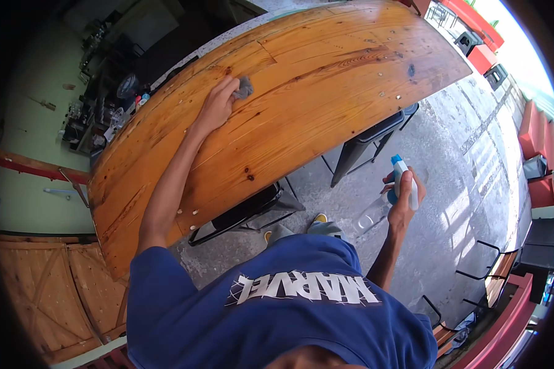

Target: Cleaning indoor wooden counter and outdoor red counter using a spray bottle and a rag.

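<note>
Holding a bunched grey cloth on the varnished wooden table, the left hand has its fingers curled closely over it, nearer the far edge, with the bare forearm stretched across the boards. The right hand is wrapped around the upper part of a spray bottle, which has a clear body, white head and blue nozzle, held upright but tilted, apart from the table and above the grey concrete floor. Black stools stand along the table's near edge
</note>
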Demonstrator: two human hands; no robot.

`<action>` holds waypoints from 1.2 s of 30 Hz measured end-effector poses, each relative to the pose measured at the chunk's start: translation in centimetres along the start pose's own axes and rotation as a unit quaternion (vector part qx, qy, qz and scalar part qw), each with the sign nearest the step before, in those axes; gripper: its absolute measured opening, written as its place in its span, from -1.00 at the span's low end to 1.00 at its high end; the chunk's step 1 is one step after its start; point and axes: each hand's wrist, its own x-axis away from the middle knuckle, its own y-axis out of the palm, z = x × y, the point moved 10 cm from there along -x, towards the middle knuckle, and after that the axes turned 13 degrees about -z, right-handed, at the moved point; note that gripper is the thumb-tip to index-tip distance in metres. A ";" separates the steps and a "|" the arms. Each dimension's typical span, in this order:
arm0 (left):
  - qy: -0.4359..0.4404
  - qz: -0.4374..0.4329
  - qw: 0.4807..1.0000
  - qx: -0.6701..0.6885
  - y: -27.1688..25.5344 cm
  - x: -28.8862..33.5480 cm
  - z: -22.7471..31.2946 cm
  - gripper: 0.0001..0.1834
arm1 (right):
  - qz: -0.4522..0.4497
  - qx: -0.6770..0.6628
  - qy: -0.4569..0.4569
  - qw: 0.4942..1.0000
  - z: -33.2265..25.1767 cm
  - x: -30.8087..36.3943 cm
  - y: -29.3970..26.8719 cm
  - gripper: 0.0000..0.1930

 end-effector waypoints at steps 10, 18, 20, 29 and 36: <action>-0.074 0.161 0.978 -0.115 -4.2 -7.6 -12.3 -0.83 | 0.048 -0.067 -0.018 0.996 -1.4 3.8 -0.8 -0.35; 0.159 -0.043 0.986 0.023 8.3 2.2 16.5 -0.79 | 0.004 -0.083 0.003 0.997 0.5 2.2 1.8 -0.34; 0.170 -0.070 0.983 0.010 8.8 3.4 17.4 -0.80 | -0.007 -0.072 -0.011 0.997 -0.6 1.1 3.0 -0.34; 0.117 0.023 0.993 -0.015 3.7 -9.0 1.2 -0.81 | 0.048 -0.047 -0.020 0.998 -3.5 2.8 2.6 -0.33; -0.060 0.132 0.984 -0.103 -1.1 -14.5 -13.5 -0.84 | 0.077 -0.043 -0.012 0.996 -2.1 2.1 -1.2 -0.33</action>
